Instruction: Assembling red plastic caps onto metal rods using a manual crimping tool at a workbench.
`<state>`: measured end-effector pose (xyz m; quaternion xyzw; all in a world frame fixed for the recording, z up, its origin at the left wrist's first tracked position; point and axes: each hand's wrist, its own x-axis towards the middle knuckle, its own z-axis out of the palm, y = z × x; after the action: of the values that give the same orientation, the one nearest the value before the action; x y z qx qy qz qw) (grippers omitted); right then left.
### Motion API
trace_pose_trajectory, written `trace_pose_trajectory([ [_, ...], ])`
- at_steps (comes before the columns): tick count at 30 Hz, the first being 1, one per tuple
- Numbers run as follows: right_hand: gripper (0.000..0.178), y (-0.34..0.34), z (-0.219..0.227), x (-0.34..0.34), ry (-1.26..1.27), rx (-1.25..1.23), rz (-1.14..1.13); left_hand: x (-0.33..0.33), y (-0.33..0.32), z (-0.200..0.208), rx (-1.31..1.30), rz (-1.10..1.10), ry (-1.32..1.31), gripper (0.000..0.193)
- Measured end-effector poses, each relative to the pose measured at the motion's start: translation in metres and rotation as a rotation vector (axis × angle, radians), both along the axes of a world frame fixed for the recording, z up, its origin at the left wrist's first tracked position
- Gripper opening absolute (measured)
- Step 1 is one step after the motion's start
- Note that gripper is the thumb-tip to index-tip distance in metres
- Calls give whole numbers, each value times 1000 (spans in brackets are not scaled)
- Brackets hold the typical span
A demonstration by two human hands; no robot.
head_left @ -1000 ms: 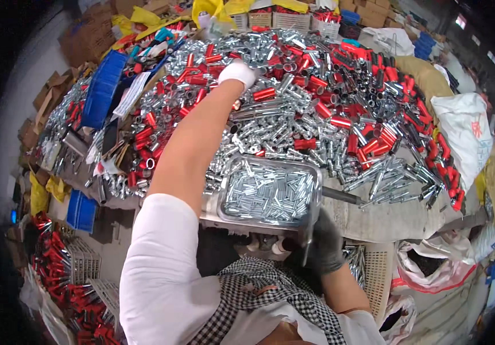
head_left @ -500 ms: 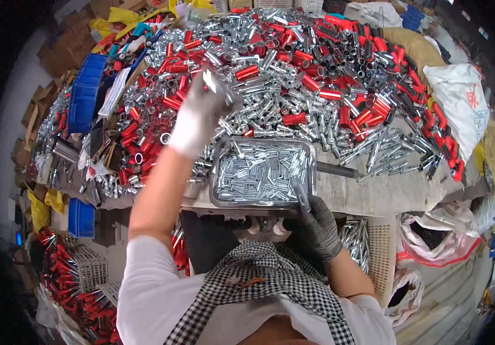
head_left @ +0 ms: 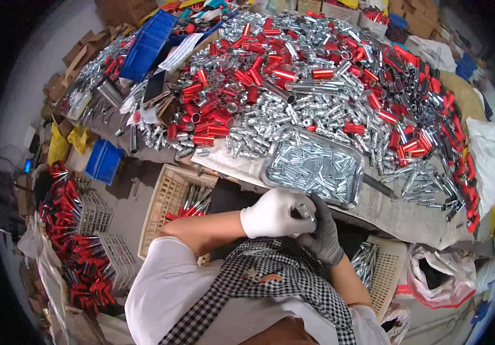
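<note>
My left hand (head_left: 276, 215), in a white glove, is drawn in before my apron with its fingers curled round a shiny silver metal tube (head_left: 305, 212). Pressed up against it is my right hand (head_left: 324, 237) in a dark grey glove, also closed, its fingers on the far side of the same small metal work. Where one piece ends and another begins is hidden between the gloves. Just beyond both hands sits a clear rectangular tray (head_left: 268, 172) full of short silver pins (head_left: 311, 164) at the table's near edge.
A heap of red and silver tubes (head_left: 322, 109) covers the table. A dark bar (head_left: 381, 187) lies right of the tray. Cream crates (head_left: 154, 214) stand below the table edge, a blue bin (head_left: 104, 161) at left. An open white sack (head_left: 440, 276) stands at right.
My left hand has come back from the heap to meet my right hand near my apron. The view has shifted, so the table appears turned and the tray sits further right.
</note>
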<state>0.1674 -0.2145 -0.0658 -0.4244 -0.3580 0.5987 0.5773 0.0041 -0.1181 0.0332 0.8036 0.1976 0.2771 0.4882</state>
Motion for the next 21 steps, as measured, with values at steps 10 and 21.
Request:
trace_pose_trajectory([
  [10, 47, -5, 10, 26, -480, 124, 51, -30, 57, 25, 0, 357, 163, 16],
  [21, 59, 10, 37, 30, -125, -98, 38, -141, 254, -29, 637, 938, 771, 44],
])
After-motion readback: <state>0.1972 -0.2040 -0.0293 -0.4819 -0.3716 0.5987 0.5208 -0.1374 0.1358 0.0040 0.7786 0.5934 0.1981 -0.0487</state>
